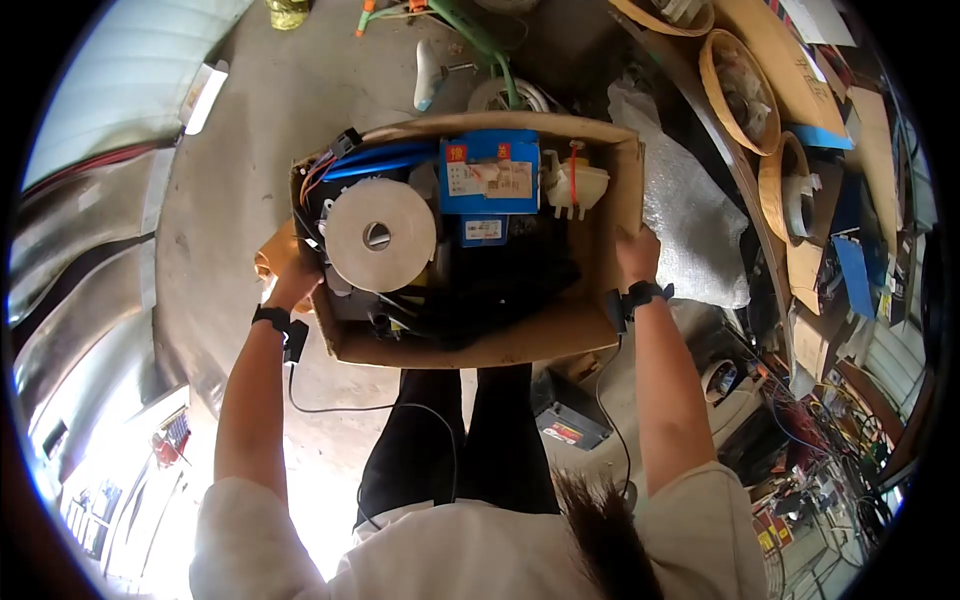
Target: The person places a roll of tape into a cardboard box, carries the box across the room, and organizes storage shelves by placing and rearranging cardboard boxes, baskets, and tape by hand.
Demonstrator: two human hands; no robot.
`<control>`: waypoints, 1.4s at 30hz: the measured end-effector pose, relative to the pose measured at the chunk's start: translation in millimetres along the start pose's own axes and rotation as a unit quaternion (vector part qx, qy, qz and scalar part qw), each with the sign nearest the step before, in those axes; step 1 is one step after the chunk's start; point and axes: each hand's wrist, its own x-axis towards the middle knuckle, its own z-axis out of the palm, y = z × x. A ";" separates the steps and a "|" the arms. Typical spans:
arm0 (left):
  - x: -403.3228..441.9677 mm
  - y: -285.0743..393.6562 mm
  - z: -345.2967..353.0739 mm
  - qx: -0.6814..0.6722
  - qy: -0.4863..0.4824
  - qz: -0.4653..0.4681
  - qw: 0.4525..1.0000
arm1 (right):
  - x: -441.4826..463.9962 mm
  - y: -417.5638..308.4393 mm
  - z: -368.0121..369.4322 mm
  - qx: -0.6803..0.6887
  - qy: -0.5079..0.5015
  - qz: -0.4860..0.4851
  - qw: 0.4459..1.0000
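An open cardboard box (480,353) is held up in front of my body. My left hand (293,278) grips its left side, and my right hand (638,256) is closed on its right edge. Inside the box lie a round pale reel (380,222) with a centre hole, a large blue box (489,200) with labels, a smaller blue box (484,231), a whitish plastic container (578,186) with a red strap, and dark items (500,290). Blue tubes and wires lie at the back left of the box. Brownish material hangs beside my left hand.
Behind the box are a white bicycle saddle (428,76) and a green frame (480,35). A silvery sheet (695,215) lies to the right, near round baskets (739,90). A black battery-like case (570,412) stands on the floor (215,220) by my legs; tangled wires lie farther right.
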 end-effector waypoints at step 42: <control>-158.1 371.5 99.2 0.362 -0.121 0.342 0.859 | -396.5 284.8 -189.3 0.001 0.351 0.157 0.923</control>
